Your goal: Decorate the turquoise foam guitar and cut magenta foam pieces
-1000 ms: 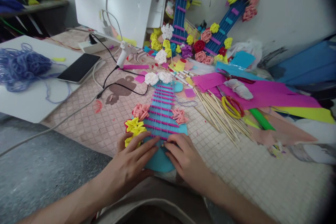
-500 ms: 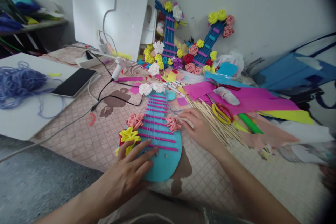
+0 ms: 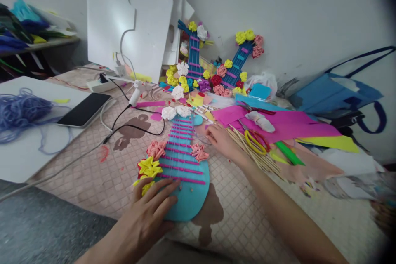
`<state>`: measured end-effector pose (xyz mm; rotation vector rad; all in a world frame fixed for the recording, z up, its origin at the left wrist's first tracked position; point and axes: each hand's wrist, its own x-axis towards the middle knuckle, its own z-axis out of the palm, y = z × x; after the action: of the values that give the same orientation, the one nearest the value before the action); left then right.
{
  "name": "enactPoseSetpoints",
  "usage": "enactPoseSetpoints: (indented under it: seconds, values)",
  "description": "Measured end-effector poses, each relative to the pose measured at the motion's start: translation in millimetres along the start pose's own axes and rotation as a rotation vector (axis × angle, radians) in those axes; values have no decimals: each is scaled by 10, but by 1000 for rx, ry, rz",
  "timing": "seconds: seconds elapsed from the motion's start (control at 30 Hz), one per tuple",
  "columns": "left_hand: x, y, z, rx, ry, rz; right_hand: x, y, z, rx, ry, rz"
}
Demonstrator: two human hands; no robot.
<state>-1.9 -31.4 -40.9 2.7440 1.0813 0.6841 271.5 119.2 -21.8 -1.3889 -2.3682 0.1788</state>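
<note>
A turquoise foam guitar shape (image 3: 188, 198) lies on the tiled table, crossed by pink strips and trimmed with yellow, pink and white paper flowers. My left hand (image 3: 148, 210) lies flat on its lower left part, fingers spread. My right hand (image 3: 221, 142) has reached to the right of the guitar's neck, beside a pink flower (image 3: 199, 152) and a bundle of wooden skewers (image 3: 250, 148). Its fingers are curled; what they hold, if anything, I cannot make out.
Yellow-handled scissors (image 3: 255, 140), a green marker (image 3: 287, 152) and magenta foam sheets (image 3: 284, 121) lie to the right. A glue gun (image 3: 136, 90), a phone (image 3: 83, 109) and purple yarn (image 3: 21, 111) sit left. Two finished guitars (image 3: 235, 66) lean on the wall.
My right hand left the guitar's lower body and moved up and right, toward the skewers and the neck. My left hand stays pressed on the guitar. The view tilted upward.
</note>
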Motion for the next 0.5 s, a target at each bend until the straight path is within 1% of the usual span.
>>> enactPoseSetpoints:
  seconds: [0.07,0.13,0.23,0.27,0.37,0.5]
  values:
    - [-1,24,15,-10,32,-25,-29,-103,-61,126,54,65]
    - [-5,45,37,-25,60,-58,-85,-258,-124,261,108,111]
    - [-5,68,65,-40,57,-84,-207,-543,-196,383,178,78]
    - [-2,73,70,-47,57,-89,-253,-637,-208,406,175,65]
    - [15,81,71,-64,54,-97,-385,-875,-198,418,170,3]
    - [35,83,54,-54,60,-91,-518,-1069,-94,313,181,-109]
